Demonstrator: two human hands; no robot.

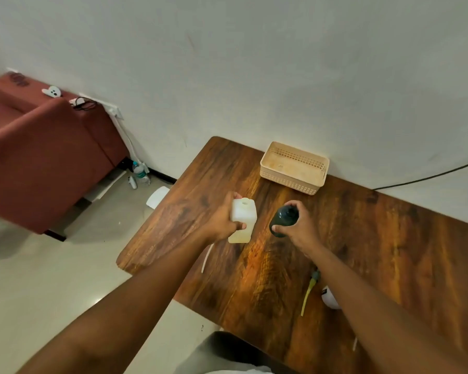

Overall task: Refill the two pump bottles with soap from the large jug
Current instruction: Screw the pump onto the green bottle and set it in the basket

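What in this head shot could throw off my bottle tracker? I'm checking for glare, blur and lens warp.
Head view: a warm glare patch on the wooden table near its front edge; the dark bottle in the right hand reads nearly featureless; the white bottle in the left hand is slightly soft; wide-angle warp splays the forearms and bends the table edges.

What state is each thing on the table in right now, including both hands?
White bottle: upright, pump off, neck open, held.
Dark bottle: upright, pump off, held.
Left hand: gripping the white bottle.
Right hand: gripping the dark bottle.
Basket: upright, looks empty.
Yellow-tubed pump: removed, lying on the table.
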